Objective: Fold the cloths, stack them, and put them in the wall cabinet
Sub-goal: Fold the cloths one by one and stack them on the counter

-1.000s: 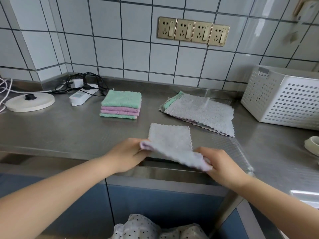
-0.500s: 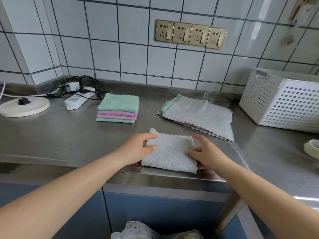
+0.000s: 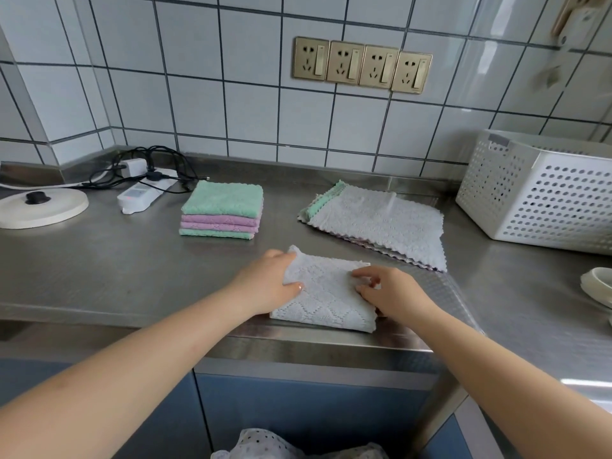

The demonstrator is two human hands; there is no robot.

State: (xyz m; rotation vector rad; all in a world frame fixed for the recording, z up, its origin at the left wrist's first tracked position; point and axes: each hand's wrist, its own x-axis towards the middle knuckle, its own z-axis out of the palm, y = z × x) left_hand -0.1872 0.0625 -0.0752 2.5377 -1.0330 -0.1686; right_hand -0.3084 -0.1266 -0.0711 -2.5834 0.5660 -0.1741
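Observation:
A folded grey cloth [image 3: 326,293] lies near the front edge of the steel counter [image 3: 99,266]. My left hand [image 3: 268,283] grips its left side, thumb on top and fingers around the far left corner. My right hand [image 3: 387,289] rests on its right side, fingers curled on the fabric. Behind and to the left stands a stack of folded cloths [image 3: 222,210], green on top, purple below. Behind and to the right lies a pile of unfolded cloths [image 3: 377,223], grey on top with a green edge showing. No wall cabinet is in view.
A white perforated basket [image 3: 543,193] stands at the back right. A power strip with cables [image 3: 145,190] and a round white lid [image 3: 39,207] sit at the back left. A white dish rim [image 3: 596,283] shows at the right edge. Sockets are on the tiled wall.
One second ago both hands held the grey cloth's near edge lifted. It has been folded over and now lies flat, with both hands on its sides.

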